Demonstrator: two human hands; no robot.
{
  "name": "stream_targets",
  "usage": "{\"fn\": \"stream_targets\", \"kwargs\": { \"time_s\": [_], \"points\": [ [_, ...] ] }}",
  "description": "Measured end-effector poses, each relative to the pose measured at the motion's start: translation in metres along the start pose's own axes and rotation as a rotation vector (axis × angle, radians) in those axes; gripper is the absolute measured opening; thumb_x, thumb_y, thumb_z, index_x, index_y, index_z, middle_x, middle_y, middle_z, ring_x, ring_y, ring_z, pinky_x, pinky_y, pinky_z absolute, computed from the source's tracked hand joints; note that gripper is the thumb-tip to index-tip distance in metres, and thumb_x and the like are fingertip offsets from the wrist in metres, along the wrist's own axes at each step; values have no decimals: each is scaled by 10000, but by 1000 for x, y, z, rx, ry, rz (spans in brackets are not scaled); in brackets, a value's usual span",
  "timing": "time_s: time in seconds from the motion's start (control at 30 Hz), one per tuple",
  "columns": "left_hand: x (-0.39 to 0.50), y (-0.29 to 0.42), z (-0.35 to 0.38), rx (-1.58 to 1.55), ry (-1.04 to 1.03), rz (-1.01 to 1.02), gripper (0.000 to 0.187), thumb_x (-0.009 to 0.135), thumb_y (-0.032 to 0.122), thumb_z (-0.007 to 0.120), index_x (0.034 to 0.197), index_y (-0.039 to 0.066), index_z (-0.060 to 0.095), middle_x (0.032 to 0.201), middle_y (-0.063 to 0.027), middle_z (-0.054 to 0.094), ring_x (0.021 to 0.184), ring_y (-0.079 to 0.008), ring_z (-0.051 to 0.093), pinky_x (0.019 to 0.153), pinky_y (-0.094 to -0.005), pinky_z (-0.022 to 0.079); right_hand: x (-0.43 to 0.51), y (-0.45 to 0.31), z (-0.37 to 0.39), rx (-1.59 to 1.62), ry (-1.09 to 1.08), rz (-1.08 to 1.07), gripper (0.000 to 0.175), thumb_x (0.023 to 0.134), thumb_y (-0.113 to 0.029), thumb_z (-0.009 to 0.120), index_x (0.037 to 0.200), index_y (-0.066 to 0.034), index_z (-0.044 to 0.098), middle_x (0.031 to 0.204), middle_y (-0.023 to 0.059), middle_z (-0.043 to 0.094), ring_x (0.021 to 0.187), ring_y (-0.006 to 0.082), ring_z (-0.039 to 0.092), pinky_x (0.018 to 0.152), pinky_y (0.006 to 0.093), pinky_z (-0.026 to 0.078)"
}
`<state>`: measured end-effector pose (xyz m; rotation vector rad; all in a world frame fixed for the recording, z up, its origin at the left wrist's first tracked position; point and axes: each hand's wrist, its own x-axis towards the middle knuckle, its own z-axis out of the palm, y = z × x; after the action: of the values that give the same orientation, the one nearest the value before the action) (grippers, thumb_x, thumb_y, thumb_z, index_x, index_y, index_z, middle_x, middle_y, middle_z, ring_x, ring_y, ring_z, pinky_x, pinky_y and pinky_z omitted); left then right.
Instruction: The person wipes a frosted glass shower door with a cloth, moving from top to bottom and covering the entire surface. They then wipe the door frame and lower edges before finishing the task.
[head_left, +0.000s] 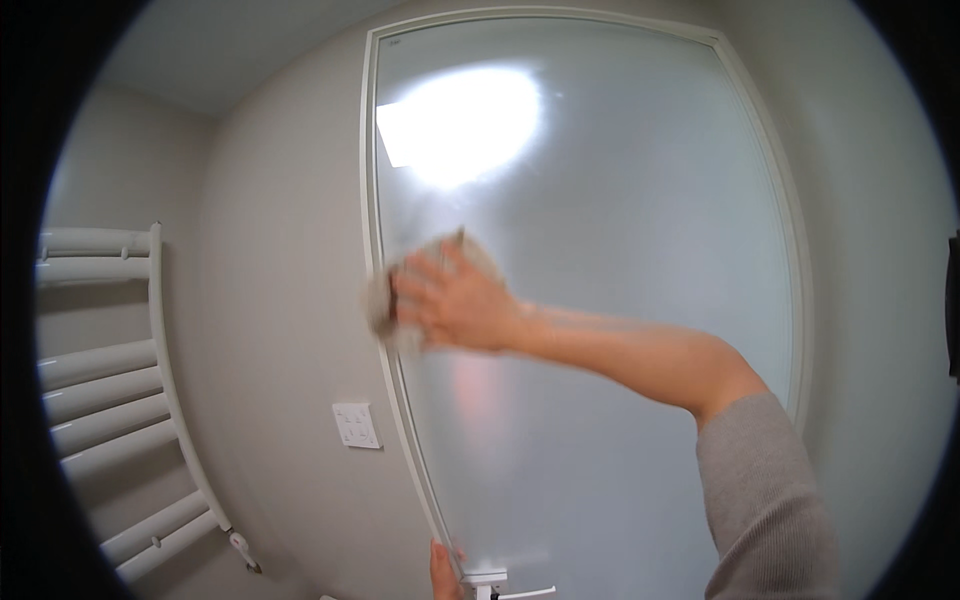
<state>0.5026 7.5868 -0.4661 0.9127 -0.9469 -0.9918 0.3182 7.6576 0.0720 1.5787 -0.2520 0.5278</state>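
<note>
My right hand (461, 300) presses a beige cloth (480, 259) flat against a frosted glass door (615, 225), at its left edge. Part of the cloth laps over the white door frame (370, 187); hand and cloth are blurred. At the bottom, my left hand (444, 571) shows only in part, a finger or thumb lying along the door's edge beside the white handle (529, 593). What its other fingers do is hidden. A bright light reflects in the upper glass.
A white ladder-style towel radiator (161, 360) is mounted on the wall at the left. Between it and the door sits a white wall switch panel (357, 425). A plain wall (862, 262) borders the door on the right.
</note>
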Motion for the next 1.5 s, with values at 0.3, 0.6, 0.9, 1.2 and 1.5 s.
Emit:
{"fn": "stream_targets", "kwargs": {
  "time_s": [0.3,0.6,0.9,1.2,1.5],
  "points": [
    [16,3,-3,3,65,-139,563,1021,393,365,1354,-54,439,1322,-168,526,1231,-258,480,1052,-350,356,141,139,26,-60,-25,498,484,984,-468,359,1407,-250,447,1522,63,329,1419,327,234,1122,608,145],
    [23,37,20,-40,91,-260,586,1018,412,364,1371,-52,418,1345,-164,508,1251,-259,461,1067,-345,338,111,238,3,-296,-14,764,479,950,-442,426,1394,-268,458,1506,65,354,1373,306,318,1062,630,228],
    [21,61,43,-67,113,-323,609,1016,430,362,1388,-51,398,1369,-160,489,1272,-260,442,1082,-339,320,-143,379,-101,-347,-41,1242,414,975,-337,373,1335,-182,507,1397,114,479,1240,324,497,1002,453,453],
    [2,65,28,-134,98,-344,634,1014,449,360,1404,-50,377,1393,-157,470,1293,-261,422,1097,-334,302,-174,398,-88,-512,83,1405,559,932,-526,356,1284,-143,562,1335,126,529,1227,331,492,975,576,349],
    [-10,79,24,-160,93,-332,659,1011,468,358,1421,-48,356,1416,-153,451,1313,-262,403,1112,-329,284,117,73,71,-116,94,476,547,905,-489,462,1353,-183,532,1512,95,361,1394,407,262,1037,740,141]
  ]
}}
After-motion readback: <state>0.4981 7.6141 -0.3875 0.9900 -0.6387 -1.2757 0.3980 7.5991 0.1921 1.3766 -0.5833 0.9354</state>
